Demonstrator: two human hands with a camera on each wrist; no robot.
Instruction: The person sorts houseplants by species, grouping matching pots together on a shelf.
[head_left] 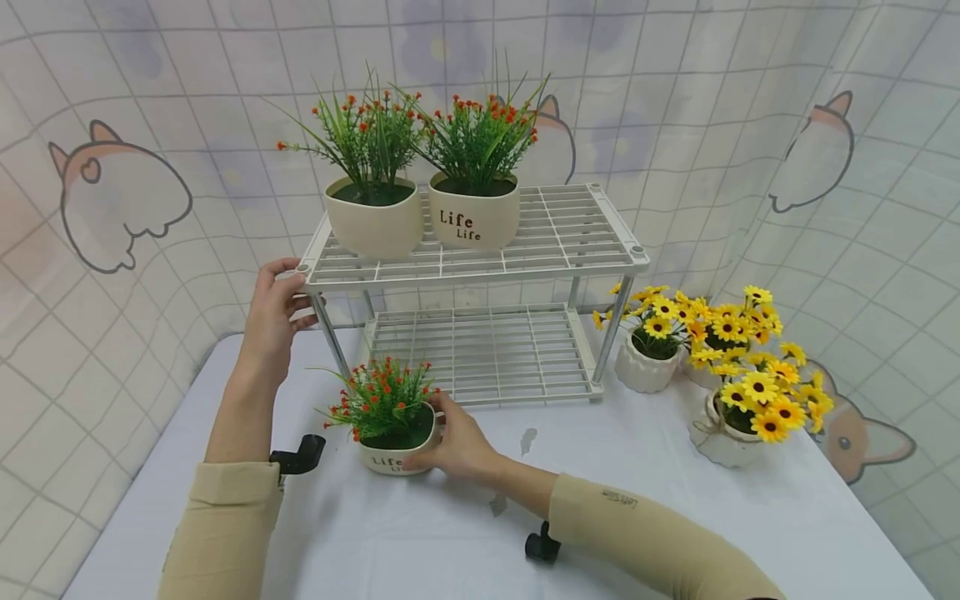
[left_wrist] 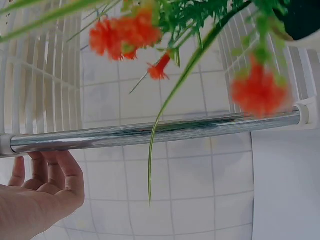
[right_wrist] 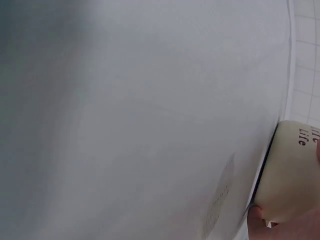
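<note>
My right hand (head_left: 461, 442) grips the right side of a cream oval flowerpot (head_left: 386, 460), printed "Life", with grass and small red-orange flowers. The pot is just in front of the rack's left side, at or barely above the table; its base (right_wrist: 285, 180) shows in the right wrist view. A two-tier white wire rack (head_left: 480, 279) with metal posts stands behind. At its upper front-left corner my left hand (head_left: 273, 312) holds on, fingers curled by the post (left_wrist: 150, 132). Two matching pots, a left one (head_left: 375, 221) and a right one (head_left: 476, 212), stand on the top tier.
Right of the rack stand white pots with yellow daisy-like flowers, a ribbed one (head_left: 648, 367) and a twine-tied one (head_left: 727, 442) among them. A white cloth (head_left: 450, 542) covers the table. Behind hangs a tile-patterned curtain (head_left: 247, 167).
</note>
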